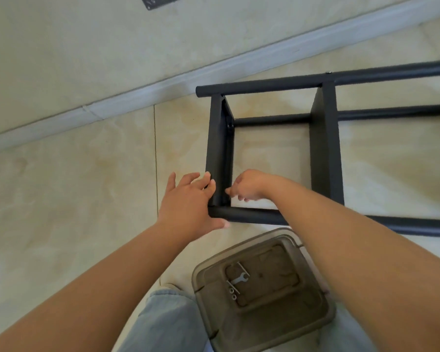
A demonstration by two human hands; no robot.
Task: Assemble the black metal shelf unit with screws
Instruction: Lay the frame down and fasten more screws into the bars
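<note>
I see a brown translucent tray [262, 290] just below my hands, holding a small wrench [238, 278], two long screws [243, 268] and two washers [232, 293]. The black shelf frame [272, 153] lies on its side on the tiled floor [87, 186]. My left hand [188, 204], fingers spread, presses the frame's near corner. My right hand [247, 185], just beside it inside the frame, has curled fingers; I think it pinches something small, but I cannot tell. Bare floor spreads left of my grip; a baseboard [163, 82] edges the far side.
</note>
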